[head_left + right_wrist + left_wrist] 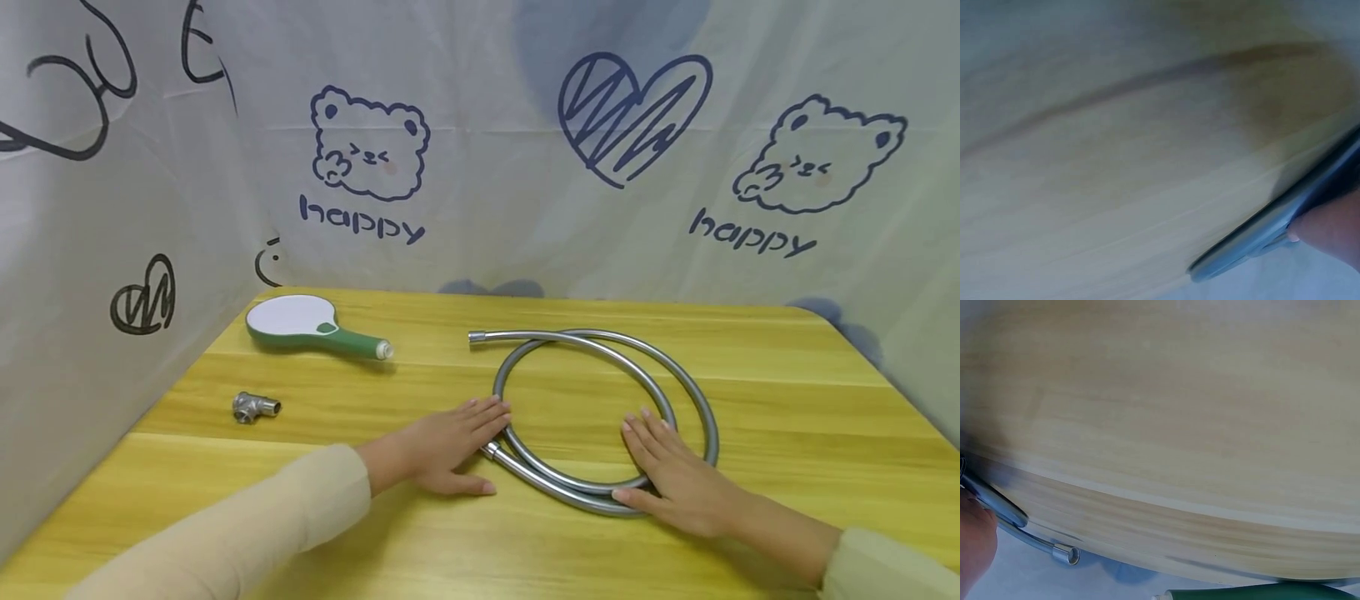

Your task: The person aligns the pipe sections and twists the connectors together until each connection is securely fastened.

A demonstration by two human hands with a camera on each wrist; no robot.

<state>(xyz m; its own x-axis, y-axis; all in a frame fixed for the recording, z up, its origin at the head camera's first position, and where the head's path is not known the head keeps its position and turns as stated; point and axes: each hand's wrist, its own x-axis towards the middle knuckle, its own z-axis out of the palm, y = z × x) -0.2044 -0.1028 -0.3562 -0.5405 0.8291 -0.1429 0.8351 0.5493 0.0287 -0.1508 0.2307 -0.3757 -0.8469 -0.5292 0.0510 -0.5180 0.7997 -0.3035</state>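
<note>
A coiled silver shower hose [697, 392] lies on the wooden table, its far metal end [477, 337] pointing left. My left hand [457, 446] rests with straight fingers on the left side of the coil, beside the hose's near end fitting [491, 450]. On the coil's lower right, my right hand [686, 479] lies flat with its fingers extended over the hose. Both wrist views catch only part of a hand at the edge, next to the hose [997, 503] on the left and the hose [1241, 244] on the right.
A green and white shower head [292, 321] lies at the back left of the table [360, 542]. Nearer, on the left, sits a small metal tee fitting [255, 407]. Printed cloth [495, 208] hangs behind the table and along its left side.
</note>
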